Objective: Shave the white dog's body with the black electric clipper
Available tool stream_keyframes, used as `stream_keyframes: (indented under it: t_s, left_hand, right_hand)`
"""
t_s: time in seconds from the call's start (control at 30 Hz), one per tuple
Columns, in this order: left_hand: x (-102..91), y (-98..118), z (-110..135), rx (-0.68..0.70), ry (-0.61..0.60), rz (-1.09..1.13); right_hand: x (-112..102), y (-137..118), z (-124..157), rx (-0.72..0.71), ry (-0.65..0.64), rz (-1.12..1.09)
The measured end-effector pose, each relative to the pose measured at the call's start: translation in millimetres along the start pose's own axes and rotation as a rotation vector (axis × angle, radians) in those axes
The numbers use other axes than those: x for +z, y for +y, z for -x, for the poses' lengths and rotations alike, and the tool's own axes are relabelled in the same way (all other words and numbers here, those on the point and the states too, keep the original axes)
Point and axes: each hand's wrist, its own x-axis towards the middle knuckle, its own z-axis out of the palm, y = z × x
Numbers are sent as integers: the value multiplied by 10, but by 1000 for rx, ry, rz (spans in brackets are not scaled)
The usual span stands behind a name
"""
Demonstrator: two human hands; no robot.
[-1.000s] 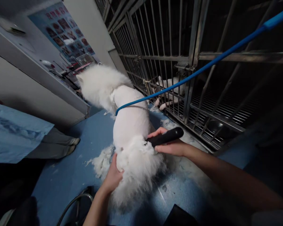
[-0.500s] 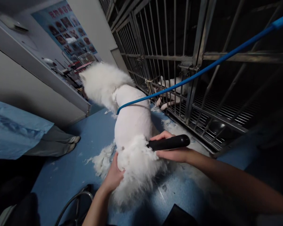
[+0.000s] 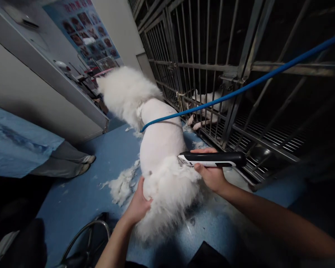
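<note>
My right hand [image 3: 209, 175] is closed round the clipper [image 3: 216, 159], thumb beneath and fingers over the top, its blade end at the border between the dog's close-shorn back and shaggy rump; my left hand [image 3: 138, 204] lies spread on the left hip, thumb apart from forefinger, the other fingers hidden. The dog [image 3: 162, 145] is near the middle of the floor [image 3: 100, 156], head toward the far edge, feet out of sight. For sound work, I judge the blade should lie flat to the skin, with short passes along the border and light pressure, while my left hand draws the skin smooth and steadies the hip; thick fur probably clogs the teeth if taken too deep. The blue rope [image 3: 226, 97] crosses the back ahead of the blade and is best left clear of it. Loose fur [image 3: 123, 186] lies on the floor beside the left flank, with more along the right edge, where barred cages [image 3: 212, 67] stand. Behind the bars are 1 white animal [image 3: 205, 100] and 1 bowl [image 3: 261, 153]. Near the left edge stands a person in a blue gown [image 3: 22, 141]; beyond the far edge hangs a poster [image 3: 86, 33].
</note>
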Motion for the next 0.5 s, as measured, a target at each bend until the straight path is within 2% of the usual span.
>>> stream_keyframes:
  t_s: [0.07,0.23,0.3,0.4,0.5]
  left_hand:
    - [41,62,8,10,-31,39]
    - [71,41,8,43,-29,9]
    - [62,11,7,33,-29,-3]
    - [73,35,15,-5,-35,10]
    - [106,108,22,-10,-45,48]
  right_hand:
    - [36,5,12,13,20,-13]
    - [45,-49,35,128,-194,-6]
    - [27,-51,25,134,-153,-16]
    - [57,-11,42,52,10,35]
    - [116,25,86,32,-2,41]
